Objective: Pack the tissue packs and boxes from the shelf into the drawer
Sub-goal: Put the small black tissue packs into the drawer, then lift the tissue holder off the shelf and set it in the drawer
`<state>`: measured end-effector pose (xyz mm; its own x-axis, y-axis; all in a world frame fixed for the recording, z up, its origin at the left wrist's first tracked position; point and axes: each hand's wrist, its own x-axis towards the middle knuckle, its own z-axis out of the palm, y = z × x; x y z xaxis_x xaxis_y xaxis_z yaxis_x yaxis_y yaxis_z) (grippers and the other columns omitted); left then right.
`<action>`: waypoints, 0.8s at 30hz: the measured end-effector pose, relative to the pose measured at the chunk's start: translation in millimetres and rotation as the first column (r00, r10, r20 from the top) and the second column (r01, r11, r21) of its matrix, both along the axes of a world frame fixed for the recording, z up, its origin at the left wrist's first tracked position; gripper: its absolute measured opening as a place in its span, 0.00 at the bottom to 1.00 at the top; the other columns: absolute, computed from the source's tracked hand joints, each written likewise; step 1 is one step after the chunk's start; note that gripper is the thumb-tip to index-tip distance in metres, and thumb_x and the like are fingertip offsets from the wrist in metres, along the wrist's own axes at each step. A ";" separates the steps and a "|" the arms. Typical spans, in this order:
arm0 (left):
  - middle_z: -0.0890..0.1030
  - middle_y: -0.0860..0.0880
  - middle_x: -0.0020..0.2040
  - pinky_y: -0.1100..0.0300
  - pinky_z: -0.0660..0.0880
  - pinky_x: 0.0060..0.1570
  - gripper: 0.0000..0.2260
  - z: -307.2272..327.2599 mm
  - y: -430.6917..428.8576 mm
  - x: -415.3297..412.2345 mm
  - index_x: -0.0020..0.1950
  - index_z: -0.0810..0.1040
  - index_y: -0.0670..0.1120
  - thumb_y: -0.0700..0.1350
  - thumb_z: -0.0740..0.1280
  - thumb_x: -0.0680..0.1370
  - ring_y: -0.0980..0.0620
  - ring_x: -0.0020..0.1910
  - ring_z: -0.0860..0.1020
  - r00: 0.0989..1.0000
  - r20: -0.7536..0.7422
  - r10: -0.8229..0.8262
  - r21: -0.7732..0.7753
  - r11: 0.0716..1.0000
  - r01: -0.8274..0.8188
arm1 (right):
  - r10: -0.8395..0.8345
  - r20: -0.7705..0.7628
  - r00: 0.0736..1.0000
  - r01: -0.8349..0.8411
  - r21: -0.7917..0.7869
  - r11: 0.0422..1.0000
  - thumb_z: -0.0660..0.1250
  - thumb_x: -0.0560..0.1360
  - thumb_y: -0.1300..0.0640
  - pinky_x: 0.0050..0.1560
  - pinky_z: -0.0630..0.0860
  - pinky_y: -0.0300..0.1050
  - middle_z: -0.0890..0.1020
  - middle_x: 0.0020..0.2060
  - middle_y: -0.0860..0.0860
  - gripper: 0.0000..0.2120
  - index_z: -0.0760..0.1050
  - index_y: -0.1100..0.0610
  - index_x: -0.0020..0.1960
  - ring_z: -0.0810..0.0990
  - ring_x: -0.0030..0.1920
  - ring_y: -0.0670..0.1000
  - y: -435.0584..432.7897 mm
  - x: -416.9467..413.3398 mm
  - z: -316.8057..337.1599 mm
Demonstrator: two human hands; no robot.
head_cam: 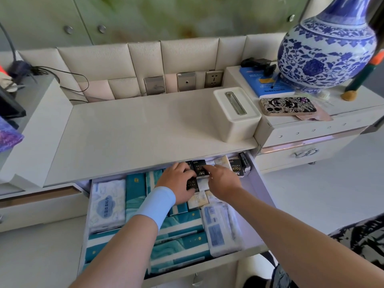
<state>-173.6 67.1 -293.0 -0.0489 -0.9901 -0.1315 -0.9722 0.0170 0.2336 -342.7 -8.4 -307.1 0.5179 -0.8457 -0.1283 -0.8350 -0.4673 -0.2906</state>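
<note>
Black tissue packs (200,167) partly under shelf (145,125), left hand (178,181) covering one

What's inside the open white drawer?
Teal tissue boxes, a white tissue pack with blue print, a clear-wrapped blue-labelled pack, and black pocket packs, gripped by the left hand, touched by the right hand. The rear of the drawer, under the white shelf top, is hidden.

Left hand (178,183) grips black pack (192,183); right hand (223,181) touches second pack (200,167).
</note>
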 end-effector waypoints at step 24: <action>0.68 0.51 0.71 0.52 0.59 0.67 0.19 -27.0 -83.7 -79.9 0.68 0.71 0.52 0.48 0.62 0.77 0.47 0.69 0.63 0.960 0.158 -0.231 -0.033 0.971 0.238 | -0.170 -0.003 0.985 0.160 -0.327 0.931 0.74 0.64 0.54 0.55 0.68 0.55 0.78 0.56 0.53 0.29 0.75 0.55 0.65 0.76 0.56 0.60 -65.3 -97.2 -34.1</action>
